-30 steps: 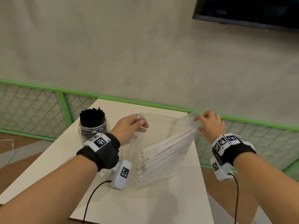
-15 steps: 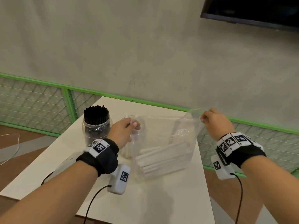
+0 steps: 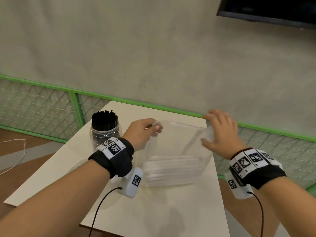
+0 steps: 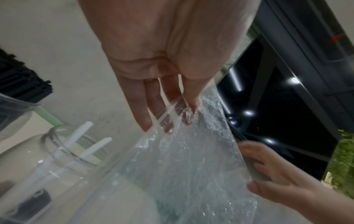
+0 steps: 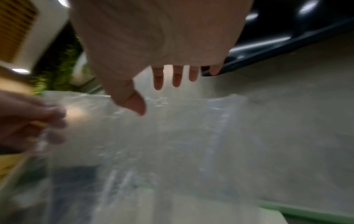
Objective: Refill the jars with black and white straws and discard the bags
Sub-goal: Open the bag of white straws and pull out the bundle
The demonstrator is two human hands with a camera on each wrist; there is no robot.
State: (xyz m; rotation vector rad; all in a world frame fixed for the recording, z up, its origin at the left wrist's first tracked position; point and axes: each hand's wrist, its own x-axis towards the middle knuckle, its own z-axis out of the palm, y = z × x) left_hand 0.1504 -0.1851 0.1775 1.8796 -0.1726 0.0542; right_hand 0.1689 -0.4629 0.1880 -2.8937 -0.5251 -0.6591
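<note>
On the white rectangular table I've got a clear plastic zip bag held upright, its bottom on the tabletop, a bundle of white paper straws lying flat inside. Clear plastic jar packed with black straws stands at the far left of the table, just beside my left wrist. My left hand pinches the bag's top left corner. My right hand has fingers spread apart, straight, thumb and fingers either side of the top right corner. A second clear jar with two white straws shows in the left wrist view.
</note>
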